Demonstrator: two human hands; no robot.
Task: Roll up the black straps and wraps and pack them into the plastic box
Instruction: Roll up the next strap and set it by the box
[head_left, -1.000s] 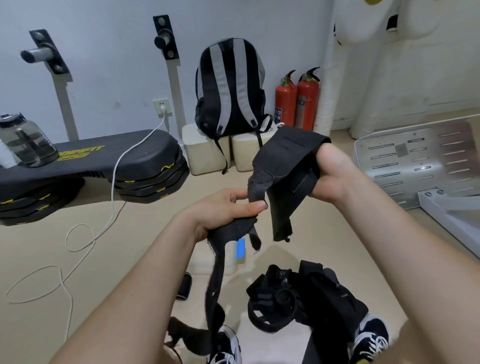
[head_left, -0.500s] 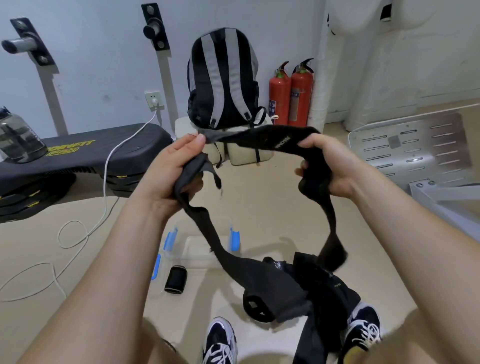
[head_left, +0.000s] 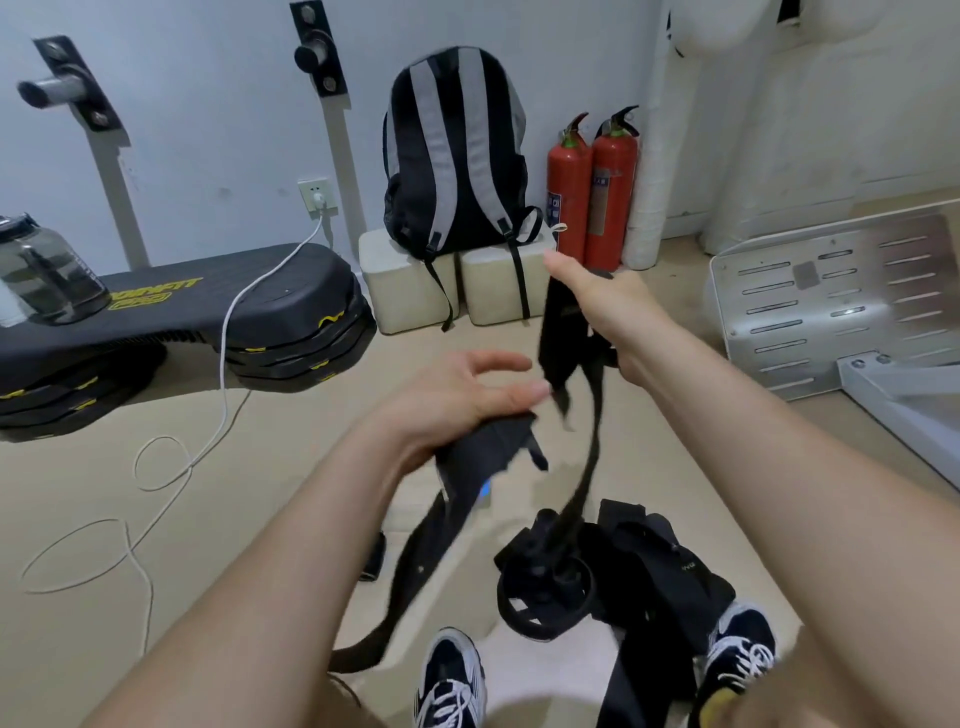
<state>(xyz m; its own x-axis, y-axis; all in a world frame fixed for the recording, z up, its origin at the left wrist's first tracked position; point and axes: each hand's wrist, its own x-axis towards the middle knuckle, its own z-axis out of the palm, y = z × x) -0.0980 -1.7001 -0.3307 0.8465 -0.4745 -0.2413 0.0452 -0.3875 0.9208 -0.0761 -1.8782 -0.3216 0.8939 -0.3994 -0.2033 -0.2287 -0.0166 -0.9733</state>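
The scene was recorded from a single wide-angle camera worn on the head — aimed forward and down. The left hand (head_left: 457, 402) and right hand (head_left: 610, 312), with the black strap (head_left: 558, 332) gripped in both, were seen from above and behind at close range, the forearms entering from the lower edge. Beyond the fingers (head_left: 498, 359) the floor (head_left: 291, 467) and the far wall (head_left: 218, 104) were taken in; nearer than the fingers, the shoes (head_left: 449, 675) were caught.

Lighting: bright, even, diffuse indoor light; soft shadows under the bench (head_left: 182, 306).
Glare: mild sheen on the metal plate (head_left: 831, 291).
Blur: motion smear on the strap (head_left: 589, 457) and the left hand (head_left: 452, 400).
Distortion: wide-angle bowing at the edges; wall posts (head_left: 117, 197) lean.
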